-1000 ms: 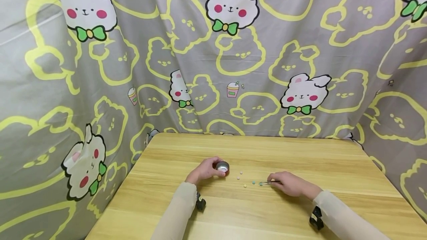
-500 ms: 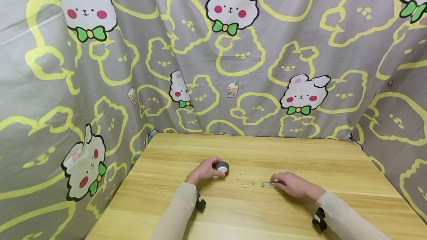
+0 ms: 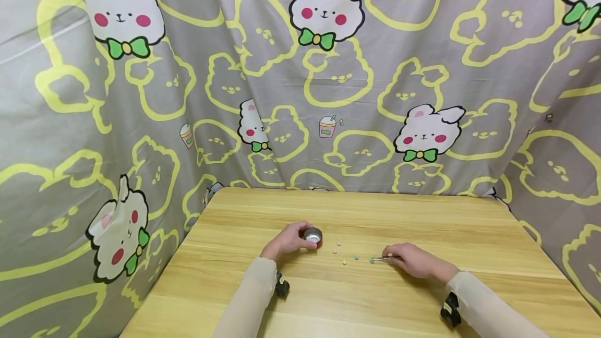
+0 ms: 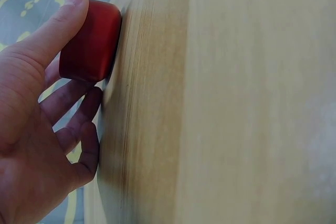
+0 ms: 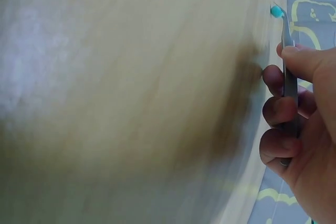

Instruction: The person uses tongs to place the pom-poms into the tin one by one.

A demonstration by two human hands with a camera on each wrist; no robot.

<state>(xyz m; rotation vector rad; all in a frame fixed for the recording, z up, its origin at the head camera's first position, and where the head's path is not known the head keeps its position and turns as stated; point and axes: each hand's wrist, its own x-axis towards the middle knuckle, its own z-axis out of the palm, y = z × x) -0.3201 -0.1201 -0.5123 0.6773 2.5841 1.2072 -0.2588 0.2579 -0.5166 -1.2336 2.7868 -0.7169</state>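
Thumb and fingers of my left hand (image 3: 290, 238) grip a small round red cup (image 4: 90, 43) with a silvery inside, at the middle of the table. In my right hand (image 3: 415, 261) a pair of metal tweezers (image 5: 289, 87) points left. Their tips meet a teal bead (image 5: 276, 11); whether they pinch it or only touch it I cannot tell. A second teal bead (image 3: 356, 257) lies just left of that one. Between it and the cup lie a yellow bead (image 3: 345, 262) and two pale pink beads, one nearer (image 3: 335, 251) and one farther (image 3: 339, 244).
The wooden table (image 3: 375, 306) spreads under both hands. Behind and beside it hangs a grey curtain (image 3: 328, 77) printed with bears. A black wrist camera (image 3: 282, 285) sits on the left arm and another camera (image 3: 451, 311) on the right.
My right hand has shifted a little to the right with the tweezers, and the teal bead at their tips has moved right too. My left hand and the cup have stayed still.
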